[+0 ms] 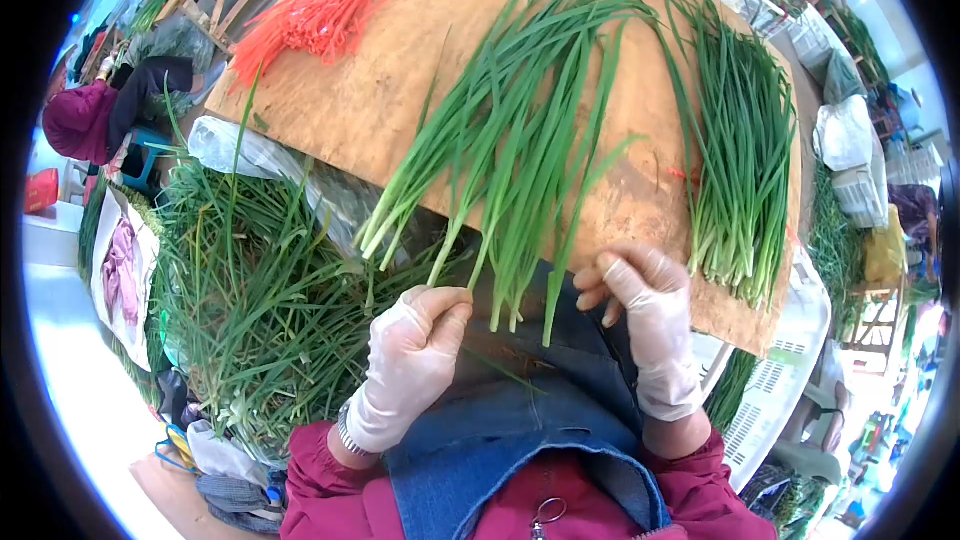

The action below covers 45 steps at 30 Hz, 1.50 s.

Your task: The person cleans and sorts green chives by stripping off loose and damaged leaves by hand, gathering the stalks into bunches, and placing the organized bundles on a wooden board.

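Loose garlic chives [530,110] lie fanned across a wooden board [330,120], their pale stem ends hanging over the near edge. My left hand [415,355], in a thin whitish glove, is closed at the end of one or two of these stems, thumb against the curled forefinger. My right hand [645,315], gloved too, is held just right of the hanging stems with thumb and forefinger pressed together; what they pinch, if anything, is too small to make out. A thick bundle of garlic chives [740,150] rests at the board's right side, with red ties partly visible.
Red plastic ties [320,25] are spread at the board's far left. Below the board on the left is a large heap of green leaves [260,300]. A white plastic crate [775,390] stands at right. Another person [85,120] sits at far left.
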Each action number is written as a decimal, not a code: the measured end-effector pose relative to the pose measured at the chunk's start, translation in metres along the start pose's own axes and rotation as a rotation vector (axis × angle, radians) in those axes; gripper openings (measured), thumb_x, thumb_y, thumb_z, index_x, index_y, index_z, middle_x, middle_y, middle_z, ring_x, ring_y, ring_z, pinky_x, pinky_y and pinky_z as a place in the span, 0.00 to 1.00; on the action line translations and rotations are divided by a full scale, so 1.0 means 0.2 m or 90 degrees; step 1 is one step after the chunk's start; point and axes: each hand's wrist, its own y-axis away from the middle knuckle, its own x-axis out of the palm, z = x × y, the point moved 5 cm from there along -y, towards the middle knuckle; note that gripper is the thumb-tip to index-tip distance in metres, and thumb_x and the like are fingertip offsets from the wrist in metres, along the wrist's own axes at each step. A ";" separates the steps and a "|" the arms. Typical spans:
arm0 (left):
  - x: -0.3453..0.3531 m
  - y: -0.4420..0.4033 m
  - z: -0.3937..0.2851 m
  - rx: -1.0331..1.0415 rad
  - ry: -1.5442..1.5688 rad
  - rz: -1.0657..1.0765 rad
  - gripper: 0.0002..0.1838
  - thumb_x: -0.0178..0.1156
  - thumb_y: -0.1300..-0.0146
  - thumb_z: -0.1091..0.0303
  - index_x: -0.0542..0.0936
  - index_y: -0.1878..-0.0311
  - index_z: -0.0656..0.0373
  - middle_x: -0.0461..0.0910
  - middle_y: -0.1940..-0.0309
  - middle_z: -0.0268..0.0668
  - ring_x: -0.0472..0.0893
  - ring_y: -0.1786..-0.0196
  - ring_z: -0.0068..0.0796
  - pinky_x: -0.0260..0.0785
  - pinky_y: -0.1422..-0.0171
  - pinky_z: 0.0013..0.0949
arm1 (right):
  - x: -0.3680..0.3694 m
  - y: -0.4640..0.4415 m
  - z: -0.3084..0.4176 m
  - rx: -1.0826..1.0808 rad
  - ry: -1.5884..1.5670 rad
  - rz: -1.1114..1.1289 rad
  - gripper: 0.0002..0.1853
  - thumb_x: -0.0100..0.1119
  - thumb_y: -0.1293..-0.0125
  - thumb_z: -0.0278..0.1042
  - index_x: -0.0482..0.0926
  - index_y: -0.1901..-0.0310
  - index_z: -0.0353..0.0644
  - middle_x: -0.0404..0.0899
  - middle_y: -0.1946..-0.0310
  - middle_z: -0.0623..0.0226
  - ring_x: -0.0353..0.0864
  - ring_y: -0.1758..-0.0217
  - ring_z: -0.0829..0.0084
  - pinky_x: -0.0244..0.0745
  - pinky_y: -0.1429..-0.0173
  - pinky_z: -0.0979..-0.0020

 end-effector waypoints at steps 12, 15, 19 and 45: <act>0.29 -0.02 -0.10 -0.020 -0.151 0.084 0.08 0.63 0.46 0.67 0.78 0.70 0.62 0.78 0.77 0.44 0.78 0.76 0.39 0.69 0.71 0.35 | 0.15 0.00 -0.20 0.153 -0.164 0.025 0.12 0.61 0.41 0.37 0.79 0.65 0.33 0.71 0.87 0.73 0.62 0.89 0.84 0.52 0.85 0.81; 0.27 -0.01 -0.10 0.010 -0.073 0.015 0.06 0.63 0.47 0.72 0.78 0.70 0.64 0.77 0.78 0.44 0.77 0.77 0.39 0.68 0.73 0.34 | 0.17 0.02 -0.16 0.137 -0.196 0.022 0.11 0.63 0.42 0.34 0.79 0.65 0.33 0.71 0.86 0.74 0.63 0.89 0.85 0.51 0.85 0.81; 0.21 0.04 -0.15 0.096 -0.085 -0.034 0.05 0.63 0.49 0.77 0.76 0.70 0.63 0.76 0.79 0.44 0.77 0.78 0.41 0.67 0.74 0.34 | 0.21 0.02 -0.13 0.129 -0.242 0.020 0.09 0.62 0.44 0.30 0.78 0.66 0.32 0.73 0.84 0.72 0.62 0.89 0.85 0.51 0.86 0.81; 0.20 0.05 0.01 -0.374 0.379 0.075 0.05 0.58 0.40 0.71 0.78 0.65 0.64 0.76 0.79 0.32 0.67 0.83 0.14 0.57 0.81 0.18 | 0.16 0.02 -0.20 0.190 -0.331 0.056 0.10 0.60 0.43 0.33 0.78 0.65 0.35 0.75 0.79 0.66 0.71 0.79 0.75 0.65 0.74 0.76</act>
